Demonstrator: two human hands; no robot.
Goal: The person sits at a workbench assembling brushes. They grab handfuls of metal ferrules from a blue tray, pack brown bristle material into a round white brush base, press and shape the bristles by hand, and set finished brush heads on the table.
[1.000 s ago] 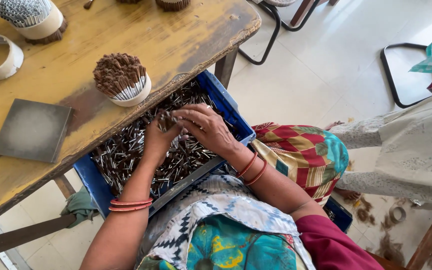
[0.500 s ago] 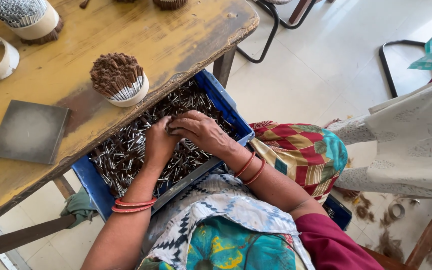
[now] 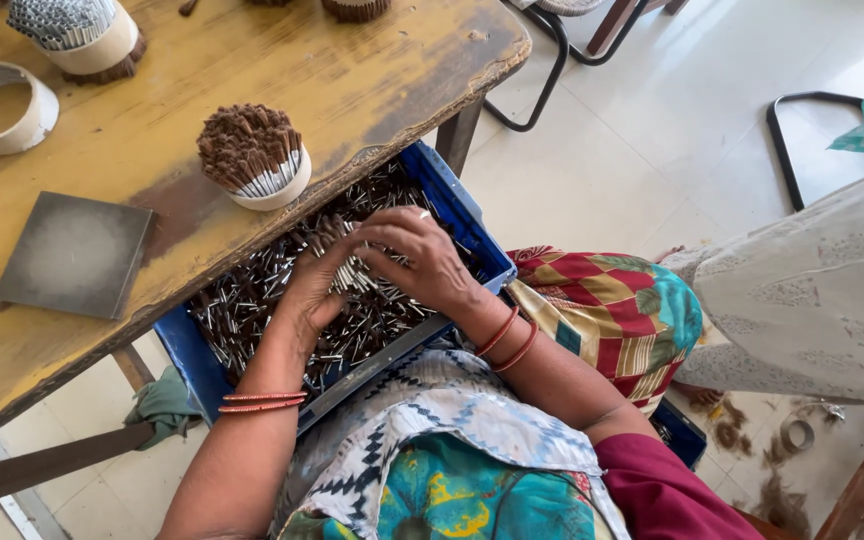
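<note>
Blue crate, yellow worn table, orange bangles, grey square tile

The left hand wears thin orange-red bangles at the wrist, and the right hand has two more. A maroon short sleeve covers the right upper arm, above teal floral cloth and a black-and-white patterned wrap

One blue plastic crate of uncounted thin metal sticks, two full round white-banded stick bundles, one empty white ring, one grey square tile, and four orange bangles.
</note>
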